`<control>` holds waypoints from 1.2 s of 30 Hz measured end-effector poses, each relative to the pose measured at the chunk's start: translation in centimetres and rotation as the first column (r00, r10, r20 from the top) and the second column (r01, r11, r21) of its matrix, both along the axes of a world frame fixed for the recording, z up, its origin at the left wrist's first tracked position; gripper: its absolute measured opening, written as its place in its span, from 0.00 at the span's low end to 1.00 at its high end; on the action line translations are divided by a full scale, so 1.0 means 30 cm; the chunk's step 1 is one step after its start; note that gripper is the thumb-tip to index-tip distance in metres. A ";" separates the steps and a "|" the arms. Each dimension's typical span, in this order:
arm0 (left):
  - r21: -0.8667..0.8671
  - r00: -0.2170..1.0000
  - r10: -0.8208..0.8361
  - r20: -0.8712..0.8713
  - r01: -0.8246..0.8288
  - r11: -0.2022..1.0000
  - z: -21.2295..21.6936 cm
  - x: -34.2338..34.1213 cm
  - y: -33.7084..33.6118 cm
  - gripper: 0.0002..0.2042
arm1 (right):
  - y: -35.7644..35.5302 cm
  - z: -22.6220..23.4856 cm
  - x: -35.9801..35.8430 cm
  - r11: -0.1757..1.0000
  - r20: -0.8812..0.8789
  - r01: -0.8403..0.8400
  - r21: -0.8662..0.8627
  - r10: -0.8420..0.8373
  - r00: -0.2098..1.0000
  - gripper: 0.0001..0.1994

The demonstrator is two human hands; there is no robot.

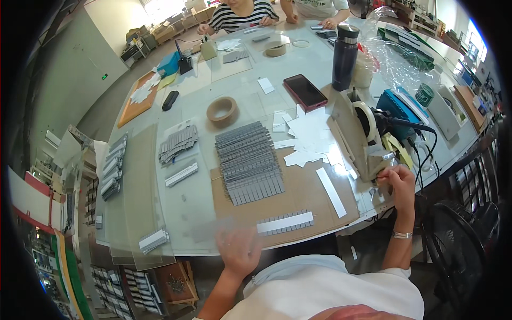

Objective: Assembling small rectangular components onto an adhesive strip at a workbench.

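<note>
My right hand [399,184] is at the near end of a beige tape dispenser [365,154] that carries a pale tape roll [365,121]. Its fingers are pinched together, and what lies between them is too small to make out. At the table's front edge, my left hand [240,250] is smeared by motion, so its fingers do not show clearly. Just right of it lies a grey segmented strip [286,223] with a white band along its middle. Behind that, rows of grey segmented strips [249,160] cover a brown board [314,197]. A single white strip [331,192] lies on the board's right side.
White paper pieces [309,136] are scattered beside the strips. Beyond stand a tape roll [222,111], a phone [305,92] and a dark bottle [345,57]. Smaller strip stacks [178,144] lie to the left. A black fan [456,237] is at the right; two people sit across the table.
</note>
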State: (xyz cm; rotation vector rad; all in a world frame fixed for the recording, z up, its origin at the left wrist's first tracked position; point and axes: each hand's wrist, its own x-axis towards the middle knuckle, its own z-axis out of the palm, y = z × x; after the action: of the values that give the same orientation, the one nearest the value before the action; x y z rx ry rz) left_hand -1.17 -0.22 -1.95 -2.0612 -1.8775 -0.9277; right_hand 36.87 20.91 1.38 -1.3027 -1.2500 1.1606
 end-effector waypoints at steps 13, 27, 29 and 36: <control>0.072 0.914 -0.185 0.361 0.170 0.983 0.165 0.187 0.060 0.12 | -0.253 0.108 -0.209 0.825 0.044 -0.556 -0.106 0.562 0.826 0.12; -0.302 0.059 0.335 0.940 0.599 0.741 0.134 0.109 -0.060 0.11 | -0.370 0.101 -0.448 0.522 0.008 -0.798 -0.301 0.838 0.545 0.11; -0.333 -0.049 0.410 0.911 0.500 0.799 0.146 0.115 -0.079 0.08 | -0.380 0.101 -0.459 0.483 -0.026 -0.819 -0.309 0.857 0.515 0.11; -0.301 -0.117 0.401 0.908 0.482 0.823 0.137 0.101 -0.090 0.05 | -0.400 0.088 -0.450 0.511 0.130 -0.827 -0.237 0.860 0.494 0.12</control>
State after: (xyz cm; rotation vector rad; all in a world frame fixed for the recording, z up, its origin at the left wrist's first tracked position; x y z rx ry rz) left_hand 1.85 -2.93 2.17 -1.3499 -3.0406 -3.0422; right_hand 23.36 8.91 4.00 -0.8910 -2.1615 1.8461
